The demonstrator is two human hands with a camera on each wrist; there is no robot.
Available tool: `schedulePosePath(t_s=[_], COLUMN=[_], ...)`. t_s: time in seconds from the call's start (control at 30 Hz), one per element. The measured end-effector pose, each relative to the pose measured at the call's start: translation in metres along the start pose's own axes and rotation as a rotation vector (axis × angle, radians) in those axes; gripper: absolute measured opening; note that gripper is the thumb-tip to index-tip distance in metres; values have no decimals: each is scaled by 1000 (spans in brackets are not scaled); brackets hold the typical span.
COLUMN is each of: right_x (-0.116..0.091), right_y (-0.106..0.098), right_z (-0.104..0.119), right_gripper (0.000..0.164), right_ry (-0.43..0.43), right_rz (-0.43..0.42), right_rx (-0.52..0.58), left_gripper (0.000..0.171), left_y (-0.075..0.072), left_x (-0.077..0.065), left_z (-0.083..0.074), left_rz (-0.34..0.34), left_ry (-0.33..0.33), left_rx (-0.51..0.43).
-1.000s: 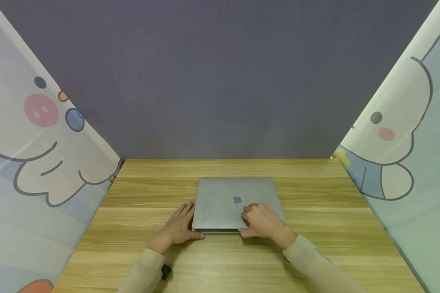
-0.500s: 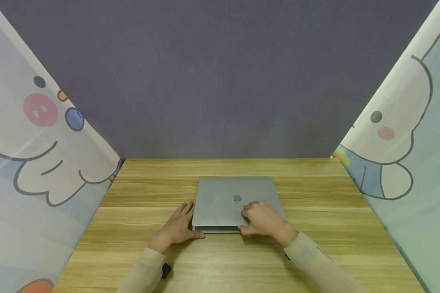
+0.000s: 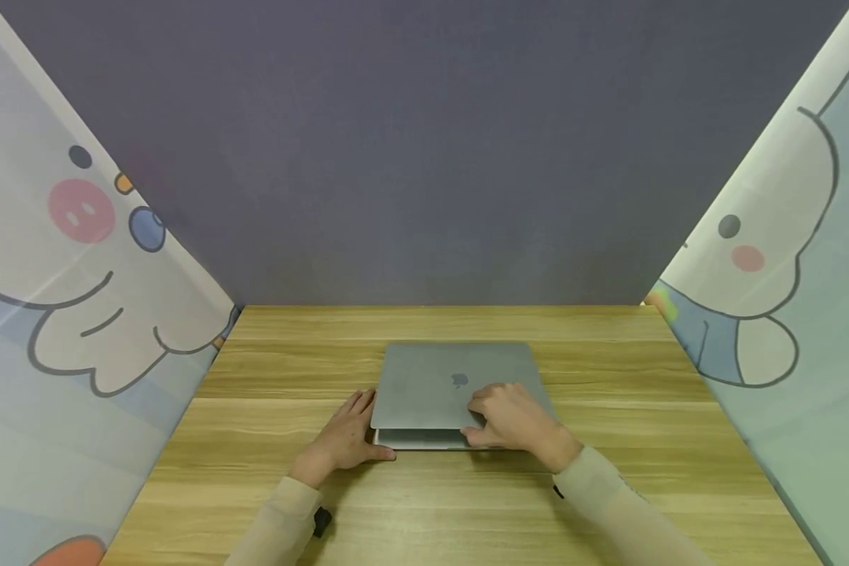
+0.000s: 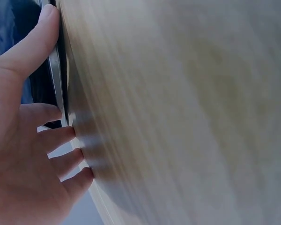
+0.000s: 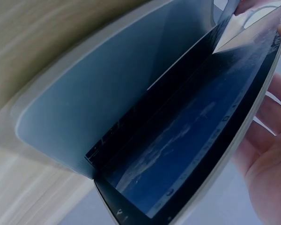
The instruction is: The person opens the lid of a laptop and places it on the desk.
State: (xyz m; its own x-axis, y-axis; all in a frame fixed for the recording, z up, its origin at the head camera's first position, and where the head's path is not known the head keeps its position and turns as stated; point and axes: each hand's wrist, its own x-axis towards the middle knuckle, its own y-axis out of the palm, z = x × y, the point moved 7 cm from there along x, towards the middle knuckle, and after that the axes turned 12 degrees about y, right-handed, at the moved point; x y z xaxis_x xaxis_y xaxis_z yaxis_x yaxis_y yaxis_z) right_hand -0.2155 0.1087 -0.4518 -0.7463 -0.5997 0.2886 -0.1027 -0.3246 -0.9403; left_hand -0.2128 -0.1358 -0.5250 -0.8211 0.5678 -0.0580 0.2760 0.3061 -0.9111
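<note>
A grey laptop with an apple logo lies on the wooden table, its lid tilted up a little at the front. My right hand holds the lid by its front edge: the thumb is under it, the other fingers are on top. In the right wrist view the lit blue screen faces down over the base. At the front left corner rests my left hand, its thumb along the front edge. The left wrist view shows its fairly straight, spread fingers beside the base's edge.
The wooden table extends around the laptop on all sides. A dark grey panel rises behind it. Cartoon-printed sheets slant up along both sides. Dark straps show at the sleeves.
My right hand has raised the lid's front edge, so the dark gap above the base has widened. The left hand stays at the corner.
</note>
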Motion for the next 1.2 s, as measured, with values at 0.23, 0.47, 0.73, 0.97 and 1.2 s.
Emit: schedulePosePath(t_s=[0.23, 0.47, 0.73, 0.97, 1.2], right_x=[-1, -2, 0, 7, 16], right_y=[-7, -12, -22, -32, -41], right_z=[0, 0, -2, -4, -11], right_gripper=[44, 29, 26, 24, 17], right_ry=[-20, -32, -28, -9, 51], right_rz=[-41, -57, -91, -140, -155], right_rx=[15, 3, -5, 11, 36], left_gripper=[112, 111, 109, 108, 109], left_y=[-1, -1, -4, -5, -2], left_x=[0, -1, 0, -1, 0], left_z=[-1, -3, -6, -5, -2], left_rz=[0, -2, -15, -5, 12], left_ry=[-9, 6, 29, 9, 1], left_rx=[-20, -6, -8, -4, -2])
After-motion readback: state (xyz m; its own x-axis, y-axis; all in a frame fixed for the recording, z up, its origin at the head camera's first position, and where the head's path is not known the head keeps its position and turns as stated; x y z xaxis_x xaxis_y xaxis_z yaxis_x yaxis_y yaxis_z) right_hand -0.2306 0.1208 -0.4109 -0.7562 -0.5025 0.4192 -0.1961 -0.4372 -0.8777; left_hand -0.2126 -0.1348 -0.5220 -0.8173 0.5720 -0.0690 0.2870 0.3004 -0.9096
